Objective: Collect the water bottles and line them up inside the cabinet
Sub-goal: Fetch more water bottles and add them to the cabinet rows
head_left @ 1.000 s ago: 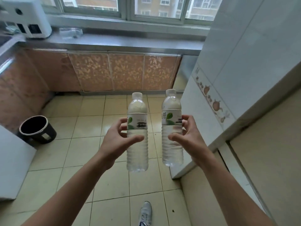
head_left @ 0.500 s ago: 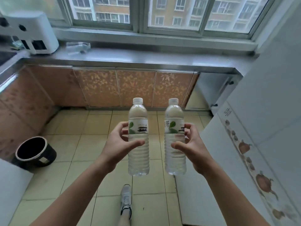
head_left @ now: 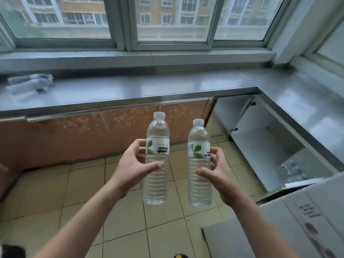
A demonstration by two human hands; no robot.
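The view has swung right since a second ago, bringing an open cabinet (head_left: 264, 146) under the table (head_left: 307, 101) into sight (likely the destination). The left hand (head_left: 134, 164) grasps one bottle (head_left: 157, 155) upright; the right hand (head_left: 217, 170) grasps another bottle (head_left: 199, 164) beside it, both above the floor.

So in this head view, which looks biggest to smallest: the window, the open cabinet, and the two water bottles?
1. Window
2. Open cabinet
3. Left water bottle and right water bottle: alike, and enlarged by nearness to the camera, so unranked.
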